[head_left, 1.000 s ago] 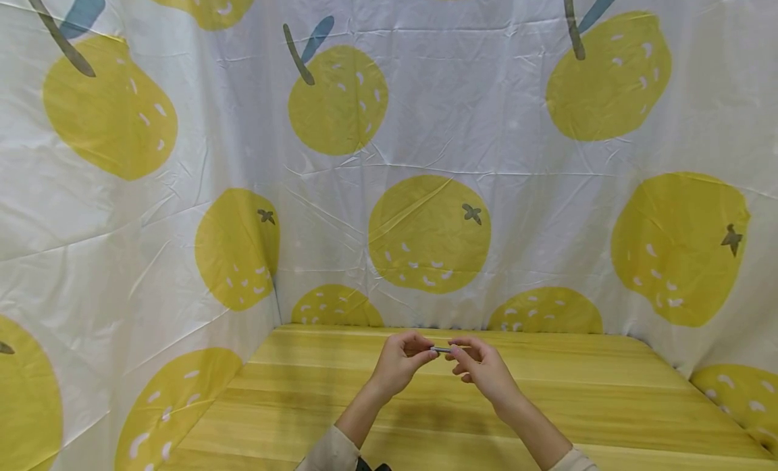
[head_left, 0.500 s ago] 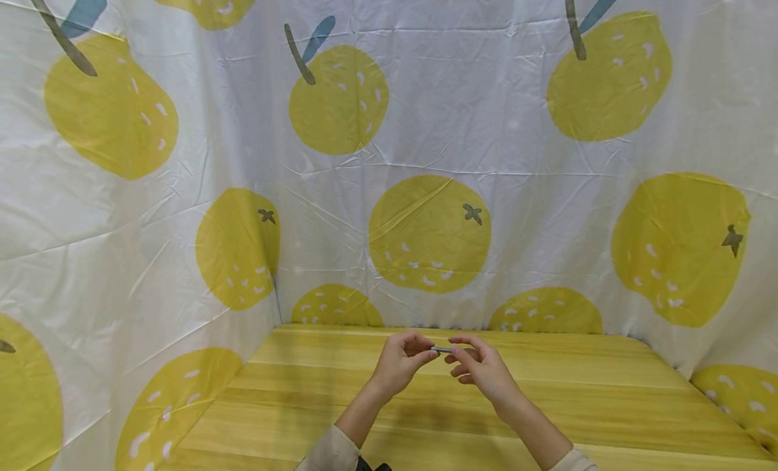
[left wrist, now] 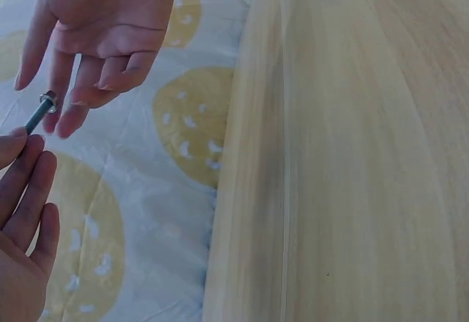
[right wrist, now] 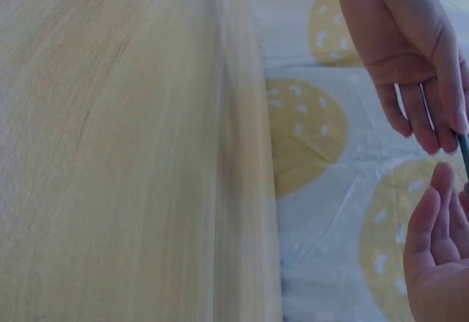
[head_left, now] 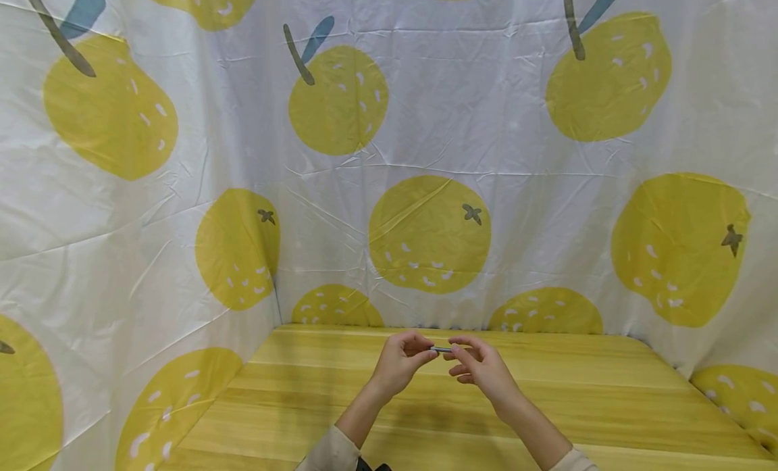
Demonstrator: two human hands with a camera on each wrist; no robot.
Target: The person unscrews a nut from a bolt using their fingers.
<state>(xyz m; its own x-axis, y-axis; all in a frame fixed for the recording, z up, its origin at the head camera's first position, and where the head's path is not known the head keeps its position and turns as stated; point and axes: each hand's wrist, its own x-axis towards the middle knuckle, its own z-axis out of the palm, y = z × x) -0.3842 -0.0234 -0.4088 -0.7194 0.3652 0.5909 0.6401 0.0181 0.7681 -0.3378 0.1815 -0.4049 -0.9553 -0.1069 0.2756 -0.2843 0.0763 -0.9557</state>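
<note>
My left hand [head_left: 392, 366] pinches a thin grey bolt [head_left: 440, 349] between thumb and fingertips, above the table. In the left wrist view, a silvery nut [left wrist: 48, 101] sits at the bolt's far end. My right hand [head_left: 486, 373] is right at that end, its fingers loosely spread. Its index fingertip overlaps the nut in the left wrist view, while its thumb stands a little apart. The right wrist view shows my left hand [right wrist: 410, 50] gripping the bolt [right wrist: 464, 153], which runs out at the frame's edge.
A wooden table [head_left: 304, 403] with light yellow planks lies beneath both hands. Behind it and at both sides hangs a white curtain [head_left: 437, 106] printed with yellow fruit. A small black object [head_left: 381, 467] shows by the left sleeve.
My right fingers have shifted slightly at the bolt's end, the lower ones moving a little to the left. My left hand and the bolt stay in place.
</note>
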